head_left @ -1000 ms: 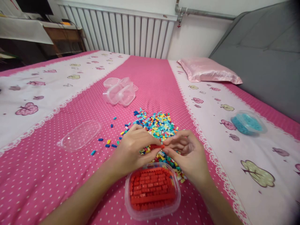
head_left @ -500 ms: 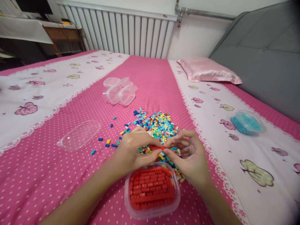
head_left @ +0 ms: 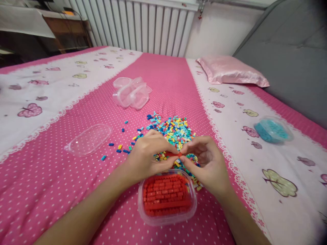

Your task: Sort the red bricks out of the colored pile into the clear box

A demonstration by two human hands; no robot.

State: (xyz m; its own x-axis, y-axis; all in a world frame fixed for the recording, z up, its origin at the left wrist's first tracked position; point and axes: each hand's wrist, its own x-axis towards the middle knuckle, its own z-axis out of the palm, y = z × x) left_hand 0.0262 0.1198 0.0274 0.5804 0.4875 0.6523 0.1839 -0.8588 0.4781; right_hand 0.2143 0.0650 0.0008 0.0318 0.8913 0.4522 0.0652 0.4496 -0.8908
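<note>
Between my two hands is a short strip of red building bricks (head_left: pixel 171 154), held just above the pile. My left hand (head_left: pixel 150 154) pinches its left part between thumb and index finger. At its right end, the thumb and fingertips of my right hand (head_left: pixel 208 163) close on it too. Beneath and beyond my hands spreads a heap of small mixed building bricks (head_left: pixel 178 131) in blue, yellow, green, white and red. Nearest me stands a clear plastic box (head_left: pixel 167 221), with rows of joined red bricks (head_left: pixel 166 195) packed inside. My fingers partly hide the strip.
A clear lid (head_left: pixel 89 139) lies on the pink dotted bedspread (head_left: pixel 63 180) to the left. Farther back are several clear empty containers (head_left: pixel 131 93). On the right sits a clear box of turquoise bricks (head_left: pixel 273 130). A pink pillow (head_left: pixel 232 69) rests near the grey headboard (head_left: pixel 286 51).
The camera view has tilted down slightly, so everything beyond my hands appears a little higher. Both hands still hold the red strip in nearly the same pose.
</note>
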